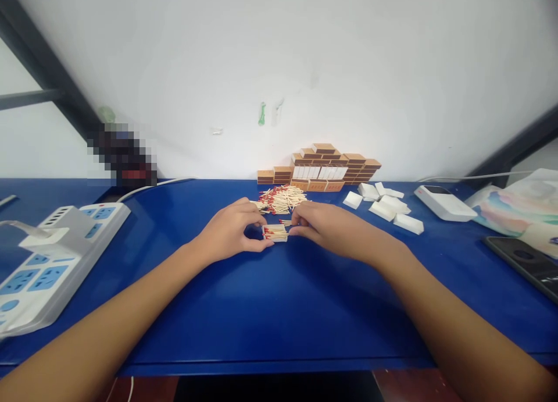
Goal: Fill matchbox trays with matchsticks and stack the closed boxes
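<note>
A small white matchbox tray (282, 239) with red-headed matches lying in it sits on the blue table. My left hand (233, 227) grips the tray's left end between thumb and fingers. At its right end my right hand (316, 224) is closed in a pinch. A few matches (285, 222) stick out to the left from its fingertips, their red heads pointing left. Just behind both hands lies a loose heap of matches (283, 198), partly covered by the left fingers.
Stacked brown matchboxes (322, 166) stand against the wall. Several white trays (383, 209) lie to the right, near a white power bank (444, 203), a plastic bag (514, 201) and a phone (523, 262). A power strip (65, 262) occupies the left side.
</note>
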Tool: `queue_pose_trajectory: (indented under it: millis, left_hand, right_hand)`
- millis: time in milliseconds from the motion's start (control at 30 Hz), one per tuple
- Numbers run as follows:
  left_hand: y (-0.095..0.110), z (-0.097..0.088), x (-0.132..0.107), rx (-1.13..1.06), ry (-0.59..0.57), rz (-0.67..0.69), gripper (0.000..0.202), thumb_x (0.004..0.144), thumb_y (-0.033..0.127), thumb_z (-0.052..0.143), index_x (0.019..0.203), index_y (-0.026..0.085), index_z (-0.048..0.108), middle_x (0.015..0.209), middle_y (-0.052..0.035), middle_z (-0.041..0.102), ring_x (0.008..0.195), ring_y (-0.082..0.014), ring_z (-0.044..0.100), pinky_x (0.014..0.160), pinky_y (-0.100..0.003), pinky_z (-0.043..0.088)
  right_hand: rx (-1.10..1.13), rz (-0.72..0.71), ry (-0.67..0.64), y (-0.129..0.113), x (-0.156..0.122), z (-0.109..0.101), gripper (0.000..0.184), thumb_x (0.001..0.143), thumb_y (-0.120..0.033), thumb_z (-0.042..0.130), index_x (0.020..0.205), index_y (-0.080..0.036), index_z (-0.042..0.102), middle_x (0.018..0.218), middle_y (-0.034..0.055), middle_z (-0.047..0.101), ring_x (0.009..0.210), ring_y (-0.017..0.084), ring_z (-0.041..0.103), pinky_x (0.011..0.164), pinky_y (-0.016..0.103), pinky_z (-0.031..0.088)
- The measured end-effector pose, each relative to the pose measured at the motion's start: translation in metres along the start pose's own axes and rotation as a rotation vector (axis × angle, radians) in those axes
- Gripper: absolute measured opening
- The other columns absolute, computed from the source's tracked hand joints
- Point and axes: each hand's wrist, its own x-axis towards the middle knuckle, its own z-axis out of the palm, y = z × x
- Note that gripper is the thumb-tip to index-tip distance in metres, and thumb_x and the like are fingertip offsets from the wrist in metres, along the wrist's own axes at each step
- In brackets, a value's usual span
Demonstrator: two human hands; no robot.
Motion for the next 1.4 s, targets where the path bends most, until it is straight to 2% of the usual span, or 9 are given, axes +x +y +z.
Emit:
queue_pose_trajectory:
  millis: [100,333,467,600,833,1100,1333,1400]
  left_hand:
    - [0.001,-0.001,0.000,-0.002,-0.002,0.000,0.029,0.086,0.046,0.080,0.095,0.019,0.077,0.084,-0.0038,0.068,0.086,-0.0211,0.057,0.076,-0.033,0.047]
    - [0.001,-0.001,0.000,-0.014,-0.009,0.007,0.026,0.087,0.044,0.080,0.095,0.020,0.076,0.086,-0.0039,0.068,0.090,-0.0220,0.058,0.077,-0.033,0.047]
    - [0.000,-0.001,0.000,-0.011,-0.001,0.010,0.027,0.087,0.044,0.080,0.095,0.019,0.076,0.085,-0.0037,0.068,0.089,-0.0215,0.057,0.077,-0.033,0.047]
    - [0.000,-0.001,0.000,-0.006,-0.005,0.003,0.028,0.087,0.045,0.080,0.095,0.019,0.077,0.084,-0.0035,0.067,0.087,-0.0212,0.057,0.076,-0.033,0.047]
    - [0.003,-0.001,0.000,-0.003,-0.007,0.028,0.028,0.087,0.045,0.080,0.094,0.019,0.076,0.084,-0.0038,0.067,0.089,-0.0218,0.058,0.077,-0.033,0.047]
    - [0.004,-0.002,0.001,0.007,-0.020,0.024,0.028,0.087,0.046,0.079,0.095,0.019,0.076,0.085,-0.0041,0.068,0.089,-0.0220,0.058,0.077,-0.033,0.046]
    - [0.005,-0.001,0.001,0.003,-0.007,0.044,0.028,0.086,0.046,0.081,0.093,0.019,0.076,0.084,-0.0041,0.067,0.088,-0.0219,0.058,0.077,-0.034,0.047]
    - [0.006,-0.001,0.001,0.000,0.005,0.058,0.028,0.087,0.045,0.080,0.091,0.018,0.076,0.083,-0.0039,0.067,0.087,-0.0215,0.057,0.075,-0.033,0.047]
  right_hand:
    - [0.011,0.018,-0.055,0.005,-0.001,0.001,0.016,0.100,-0.034,0.066,0.091,-0.021,0.066,0.092,0.0056,0.072,0.080,0.021,0.062,0.066,0.030,0.037]
    - [-0.046,-0.028,-0.103,-0.005,0.004,0.011,0.020,0.104,-0.022,0.056,0.085,-0.020,0.062,0.096,0.0080,0.074,0.082,0.021,0.062,0.069,0.032,0.037]
    - [-0.030,-0.017,-0.106,-0.005,0.004,0.010,0.019,0.104,-0.021,0.057,0.085,-0.020,0.062,0.096,0.0071,0.074,0.083,0.021,0.062,0.069,0.032,0.036]
    - [-0.009,-0.023,-0.064,-0.001,0.001,0.007,0.019,0.103,-0.024,0.058,0.086,-0.020,0.063,0.092,0.0063,0.073,0.081,0.020,0.061,0.068,0.031,0.035]
    - [0.056,-0.115,-0.004,-0.003,-0.001,0.013,0.018,0.100,-0.019,0.055,0.082,-0.021,0.056,0.084,0.0028,0.069,0.073,0.017,0.054,0.065,0.030,0.033]
    - [0.095,-0.155,0.057,-0.005,0.003,0.017,0.015,0.097,-0.015,0.056,0.083,-0.020,0.057,0.083,0.0024,0.066,0.072,0.015,0.053,0.066,0.029,0.033]
    - [0.132,-0.163,0.096,-0.005,0.005,0.020,0.015,0.099,-0.018,0.057,0.085,-0.020,0.060,0.079,0.0005,0.064,0.068,0.014,0.051,0.064,0.028,0.033]
    - [0.191,-0.162,0.121,-0.007,0.005,0.021,0.013,0.100,-0.024,0.061,0.088,-0.020,0.063,0.077,-0.0005,0.063,0.067,0.013,0.052,0.064,0.028,0.034]
